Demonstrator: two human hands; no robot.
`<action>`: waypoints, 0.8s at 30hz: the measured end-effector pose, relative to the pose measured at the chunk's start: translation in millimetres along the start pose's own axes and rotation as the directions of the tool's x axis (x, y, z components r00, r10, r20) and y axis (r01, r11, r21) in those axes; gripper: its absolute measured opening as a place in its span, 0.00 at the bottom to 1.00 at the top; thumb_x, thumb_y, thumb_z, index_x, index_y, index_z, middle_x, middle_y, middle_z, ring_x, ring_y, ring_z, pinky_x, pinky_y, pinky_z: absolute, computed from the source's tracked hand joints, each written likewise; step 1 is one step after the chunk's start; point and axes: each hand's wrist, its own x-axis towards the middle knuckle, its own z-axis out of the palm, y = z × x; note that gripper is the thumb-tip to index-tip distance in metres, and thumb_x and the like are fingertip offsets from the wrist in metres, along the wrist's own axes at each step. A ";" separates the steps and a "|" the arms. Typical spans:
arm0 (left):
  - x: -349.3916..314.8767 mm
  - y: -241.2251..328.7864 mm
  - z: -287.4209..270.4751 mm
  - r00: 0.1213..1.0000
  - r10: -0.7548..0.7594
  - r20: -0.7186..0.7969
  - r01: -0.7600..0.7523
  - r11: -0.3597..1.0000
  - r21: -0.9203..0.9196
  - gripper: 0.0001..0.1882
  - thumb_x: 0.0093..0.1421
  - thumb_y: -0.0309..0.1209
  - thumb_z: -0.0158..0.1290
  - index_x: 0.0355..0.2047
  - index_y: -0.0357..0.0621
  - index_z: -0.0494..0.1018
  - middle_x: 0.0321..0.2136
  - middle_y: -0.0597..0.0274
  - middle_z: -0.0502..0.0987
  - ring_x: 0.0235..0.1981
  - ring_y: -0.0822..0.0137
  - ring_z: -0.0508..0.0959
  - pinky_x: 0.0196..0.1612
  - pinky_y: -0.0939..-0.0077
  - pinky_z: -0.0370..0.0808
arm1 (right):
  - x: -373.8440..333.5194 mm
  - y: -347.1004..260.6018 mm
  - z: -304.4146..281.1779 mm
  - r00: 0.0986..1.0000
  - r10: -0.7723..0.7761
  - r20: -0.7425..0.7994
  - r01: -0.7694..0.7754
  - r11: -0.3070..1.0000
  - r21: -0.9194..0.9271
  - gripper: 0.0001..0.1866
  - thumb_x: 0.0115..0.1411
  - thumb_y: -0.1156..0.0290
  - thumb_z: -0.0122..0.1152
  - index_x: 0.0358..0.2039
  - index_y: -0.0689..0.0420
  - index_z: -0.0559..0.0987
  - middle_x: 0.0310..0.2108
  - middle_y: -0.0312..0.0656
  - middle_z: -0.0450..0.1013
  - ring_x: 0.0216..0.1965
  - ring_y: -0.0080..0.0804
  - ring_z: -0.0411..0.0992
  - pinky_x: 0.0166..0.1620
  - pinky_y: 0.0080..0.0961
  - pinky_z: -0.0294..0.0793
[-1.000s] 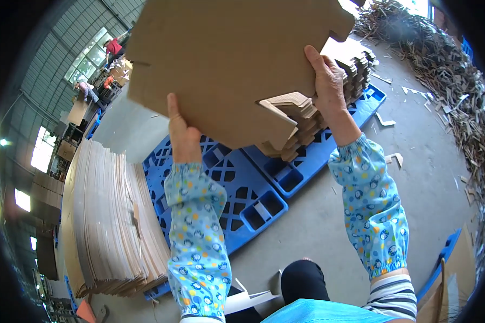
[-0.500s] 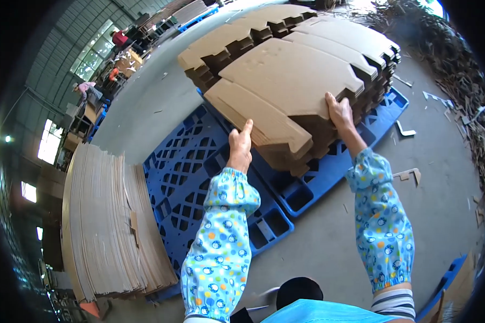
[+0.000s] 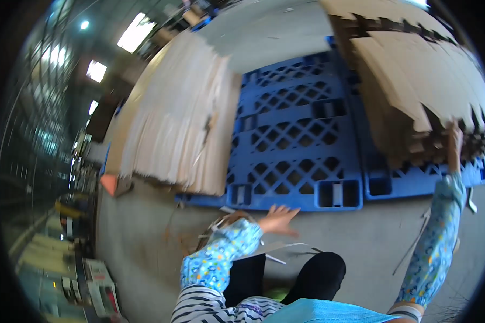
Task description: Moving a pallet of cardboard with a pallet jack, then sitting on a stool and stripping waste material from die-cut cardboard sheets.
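A tall stack of cut brown cardboard sheets (image 3: pixel 420 75), with notched edges, lies on a blue plastic pallet at the right. My right hand (image 3: pixel 455 141) touches the near edge of this stack; its fingers are blurred, so I cannot make out whether they grip it. My left hand (image 3: pixel 279 220) is stretched out with its fingers spread. It holds nothing and is over the floor, just in front of the near edge of the other blue pallet (image 3: pixel 296 202). Both forearms wear light blue patterned sleeve covers.
At the left, a long row of flat cardboard sheets (image 3: pixel 172 113) stands packed beside the pallet's open lattice. Thin strips (image 3: pixel 275 259) lie on the grey floor (image 3: pixel 339 231) by my knees. An orange corner piece (image 3: pixel 109 184) sits at the row's near end.
My view has swung left, so the stack is now farther right. My left hand has come off the cardboard and moved left and nearer, fingers spread. The right hand is still at the stack's edge.
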 end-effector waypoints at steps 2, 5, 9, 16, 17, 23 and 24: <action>-95.4 -33.7 66.6 0.936 -0.247 0.250 0.248 0.968 0.028 0.55 0.41 0.66 0.54 0.61 0.41 0.54 0.58 0.41 0.57 0.63 0.47 0.49 0.63 0.44 0.38 | -59.2 -32.5 26.2 0.865 0.494 0.082 -0.472 0.750 0.463 0.24 0.60 0.48 0.49 0.37 0.59 0.74 0.22 0.36 0.71 0.17 0.20 0.64 0.20 0.16 0.63; -186.7 -31.7 132.7 0.999 0.009 -0.053 0.002 0.981 0.195 0.41 0.36 0.54 0.62 0.48 0.42 0.68 0.57 0.51 0.60 0.64 0.51 0.48 0.62 0.41 0.38 | -158.0 -77.6 54.2 0.891 0.426 -0.159 -0.315 0.830 0.461 0.18 0.62 0.52 0.50 0.36 0.56 0.72 0.18 0.32 0.64 0.16 0.17 0.60 0.17 0.16 0.57; -220.5 -40.5 181.5 0.821 0.065 -0.568 0.066 0.976 0.207 0.14 0.44 0.27 0.54 0.34 0.44 0.72 0.47 0.55 0.68 0.58 0.52 0.59 0.57 0.42 0.52 | -273.8 -146.7 116.0 0.881 0.271 0.387 -0.410 0.846 0.342 0.06 0.61 0.65 0.52 0.34 0.53 0.73 0.19 0.32 0.66 0.18 0.17 0.62 0.18 0.14 0.60; -364.9 -183.7 217.2 0.033 -0.466 -0.884 0.707 0.636 -0.309 0.09 0.46 0.23 0.53 0.29 0.44 0.68 0.29 0.50 0.70 0.35 0.47 0.70 0.36 0.55 0.67 | -341.8 -433.5 167.2 0.736 -0.244 0.631 0.006 0.935 0.355 0.07 0.57 0.69 0.56 0.29 0.60 0.74 0.22 0.41 0.70 0.24 0.25 0.68 0.28 0.22 0.69; -395.8 -208.4 258.3 -0.081 -0.650 -0.756 0.699 0.503 -0.508 0.09 0.47 0.26 0.54 0.30 0.43 0.69 0.25 0.50 0.71 0.31 0.47 0.71 0.35 0.54 0.68 | -346.8 -476.7 177.0 0.713 -0.346 0.610 0.083 0.905 0.416 0.09 0.57 0.68 0.57 0.31 0.60 0.73 0.24 0.43 0.71 0.26 0.28 0.70 0.31 0.25 0.70; -450.3 -187.5 437.2 -0.205 -0.932 0.299 0.452 -0.361 -0.816 0.40 0.54 0.48 0.53 0.60 0.37 0.53 0.57 0.40 0.57 0.58 0.45 0.58 0.56 0.53 0.60 | -371.0 -702.7 240.1 0.554 -0.754 0.352 0.587 0.654 0.477 0.20 0.50 0.64 0.63 0.41 0.60 0.70 0.37 0.47 0.68 0.40 0.42 0.69 0.41 0.34 0.70; -462.0 -179.5 453.4 -0.374 -0.890 0.259 0.418 -0.411 -0.810 0.40 0.53 0.45 0.54 0.60 0.37 0.52 0.57 0.41 0.57 0.59 0.47 0.57 0.56 0.52 0.59 | -383.3 -746.8 246.2 0.506 -0.819 0.270 0.661 0.570 0.488 0.22 0.50 0.64 0.63 0.43 0.59 0.69 0.39 0.45 0.67 0.42 0.42 0.68 0.44 0.33 0.69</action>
